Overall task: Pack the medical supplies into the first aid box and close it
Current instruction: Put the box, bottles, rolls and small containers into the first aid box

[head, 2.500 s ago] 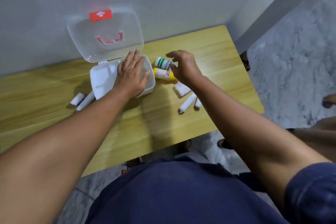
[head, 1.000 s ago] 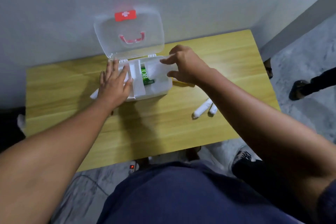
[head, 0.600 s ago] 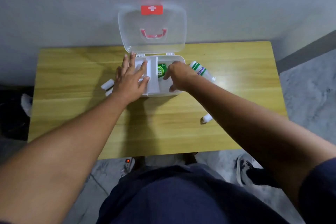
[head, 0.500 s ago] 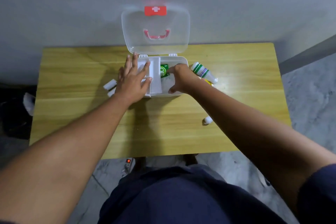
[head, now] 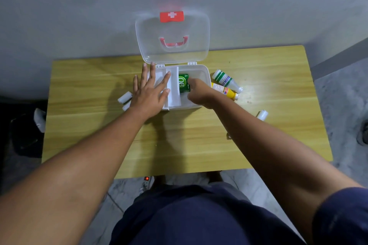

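Two hands at an open first aid box (head: 205, 73), packing half done.

From the head camera: the left hand (head: 149, 93) lies flat and spread on the white inner tray (head: 174, 89), steadying it. The right hand (head: 199, 93) reaches into the box beside the green packet (head: 184, 82); whether it grips anything I cannot tell. The clear plastic lid (head: 172, 32) stands upright against the wall. Outside wait a white bottle (head: 226, 80) and a yellow tube (head: 225, 90), smooth and round, lying just right of the box, plus soft white rolls (head: 124, 97) left and another roll (head: 262, 114) further right. Next, I'd judge, those go in.
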